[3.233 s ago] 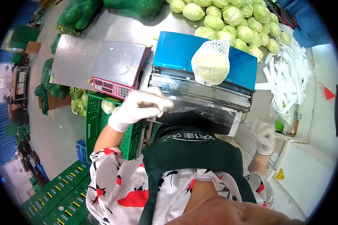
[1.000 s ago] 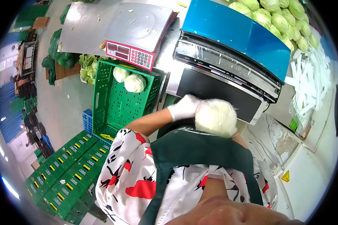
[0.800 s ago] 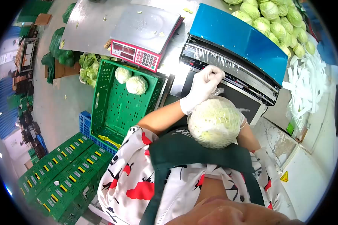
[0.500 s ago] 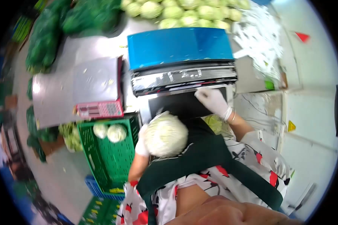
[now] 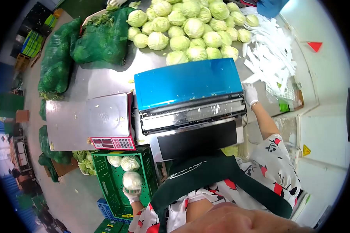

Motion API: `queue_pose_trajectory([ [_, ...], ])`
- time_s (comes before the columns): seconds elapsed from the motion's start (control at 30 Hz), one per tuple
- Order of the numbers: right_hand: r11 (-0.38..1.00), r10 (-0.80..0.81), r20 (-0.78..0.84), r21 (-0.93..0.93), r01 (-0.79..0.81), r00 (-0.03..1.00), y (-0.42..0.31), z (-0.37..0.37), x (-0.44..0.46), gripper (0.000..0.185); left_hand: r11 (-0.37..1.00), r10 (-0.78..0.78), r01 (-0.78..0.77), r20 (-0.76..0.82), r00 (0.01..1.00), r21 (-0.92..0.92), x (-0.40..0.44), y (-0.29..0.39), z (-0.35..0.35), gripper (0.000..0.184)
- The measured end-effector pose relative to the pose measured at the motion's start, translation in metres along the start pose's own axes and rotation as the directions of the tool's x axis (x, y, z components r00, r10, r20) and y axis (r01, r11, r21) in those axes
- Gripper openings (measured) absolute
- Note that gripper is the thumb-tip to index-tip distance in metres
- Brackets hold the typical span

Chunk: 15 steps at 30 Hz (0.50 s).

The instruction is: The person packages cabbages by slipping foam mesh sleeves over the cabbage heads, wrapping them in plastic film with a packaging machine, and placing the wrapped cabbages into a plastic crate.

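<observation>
In a white glove, my left hand [image 5: 131, 196] grips a pale cabbage [image 5: 132, 181] from below, inside the green crate [image 5: 108, 190]. Two other pale cabbages [image 5: 130, 163] lie at the crate's far end. My right hand [image 5: 250, 94], also gloved, is at the right side of the blue-topped film-wrapping machine [image 5: 188, 83], close to a heap of white strips [image 5: 272, 54]. Its fingers point up and look loosely extended, with nothing visible in them. A black plate [image 5: 198, 139] forms the front of the machine, nearest my apron.
Left of the machine stands a scale [image 5: 107, 116] with a red keypad. Many cabbages [image 5: 193, 28] are piled behind the machine. Green net sacks [image 5: 101, 48] lie at the back left. A blue crate [image 5: 105, 209] shows under the green one. Another person's gloved hand [image 5: 116, 3] appears at the top edge.
My left hand has carried the cabbage from the machine's front left into the green crate. My right hand has moved from above the black plate to the machine's right side.
</observation>
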State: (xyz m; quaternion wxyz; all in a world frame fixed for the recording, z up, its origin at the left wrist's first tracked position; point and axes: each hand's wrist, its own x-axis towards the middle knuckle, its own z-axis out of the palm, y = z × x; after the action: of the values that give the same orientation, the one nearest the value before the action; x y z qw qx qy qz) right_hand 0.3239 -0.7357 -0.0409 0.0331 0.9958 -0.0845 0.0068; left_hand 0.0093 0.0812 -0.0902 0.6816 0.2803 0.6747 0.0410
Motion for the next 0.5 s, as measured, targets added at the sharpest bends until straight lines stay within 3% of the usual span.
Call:
queue_pose_trajectory([
  [0.07, 0.978, -0.154, 0.025, -0.136, 0.156, 0.988, 0.003, 0.022, 0.013, 0.051, 0.981, -0.168, 0.168, -0.014, 0.986, 0.102, 0.024, 0.027, 0.002, 0.094],
  [0.1, 0.976, -0.184, 0.015, -0.119, 0.184, 0.983, 0.011, 0.041, 0.018, 0.049, 0.955, -0.252, 0.253, -0.028, 0.967, 0.152, 0.033, 0.032, 0.003, 0.096],
  [0.13, 0.972, -0.214, 0.008, -0.103, 0.213, 0.977, 0.021, 0.061, 0.024, 0.046, 0.952, 0.152, -0.094, -0.185, 0.971, 0.292, 0.034, 0.030, 0.028, 0.088],
  [0.17, 0.967, -0.240, -0.002, -0.086, 0.239, 0.971, 0.024, 0.073, 0.029, 0.044, 0.894, 0.301, -0.346, 0.189, 0.935, 0.284, 0.012, 0.046, 0.055, 0.078],
  [0.2, 0.915, -0.371, 0.058, -0.147, 0.375, 0.927, 0.020, 0.057, 0.033, 0.036, 0.707, 0.573, -0.650, 0.311, 0.758, 0.281, -0.012, 0.063, 0.100, 0.068],
  [0.23, 0.914, -0.365, 0.093, -0.151, 0.376, 0.926, 0.023, 0.054, 0.035, 0.033, 0.470, 0.782, -0.815, 0.268, 0.563, 0.340, -0.080, 0.068, 0.175, 0.063],
  [0.27, 0.913, -0.360, 0.127, -0.157, 0.378, 0.924, 0.024, 0.052, 0.038, 0.031, 0.354, 0.791, -0.875, 0.394, 0.469, 0.331, -0.098, 0.086, 0.226, 0.056],
  [0.3, 0.911, -0.354, 0.163, -0.162, 0.379, 0.921, 0.024, 0.050, 0.045, 0.028, 0.315, 0.778, -0.946, 0.549, 0.306, 0.081, -0.132, 0.086, 0.286, 0.052],
  [0.33, 0.944, -0.298, 0.123, -0.106, 0.311, 0.947, 0.027, 0.051, 0.054, 0.030, 0.153, 0.734, -0.962, 0.626, 0.265, 0.228, -0.168, 0.086, 0.342, 0.048],
  [0.37, 0.956, -0.279, 0.025, -0.082, 0.280, 0.960, 0.029, 0.040, 0.061, 0.033, 0.183, 0.634, -0.976, 0.745, 0.208, 0.117, -0.195, 0.077, 0.397, 0.047],
  [0.4, 0.967, -0.253, -0.072, -0.055, 0.249, 0.965, 0.024, 0.007, 0.068, 0.036, 0.053, 0.517, -0.995, 0.850, 0.098, 0.082, -0.221, 0.062, 0.450, 0.048],
  [0.43, 0.975, -0.221, -0.168, -0.025, 0.220, 0.961, 0.024, -0.020, 0.075, 0.039, 0.091, 0.409, -0.996, 0.911, 0.053, 0.016, -0.221, 0.044, 0.502, 0.052],
  [0.47, 0.982, -0.185, -0.272, -0.023, 0.185, 0.945, 0.033, -0.029, 0.086, 0.035, 0.171, 0.261, -0.985, 0.962, 0.080, 0.036, -0.237, 0.022, 0.548, 0.059],
  [0.5, 0.989, -0.145, -0.377, -0.017, 0.149, 0.915, 0.043, -0.038, 0.095, 0.032, -0.020, 0.168, -0.996, 0.982, -0.091, -0.089, -0.222, 0.002, 0.595, 0.070],
])
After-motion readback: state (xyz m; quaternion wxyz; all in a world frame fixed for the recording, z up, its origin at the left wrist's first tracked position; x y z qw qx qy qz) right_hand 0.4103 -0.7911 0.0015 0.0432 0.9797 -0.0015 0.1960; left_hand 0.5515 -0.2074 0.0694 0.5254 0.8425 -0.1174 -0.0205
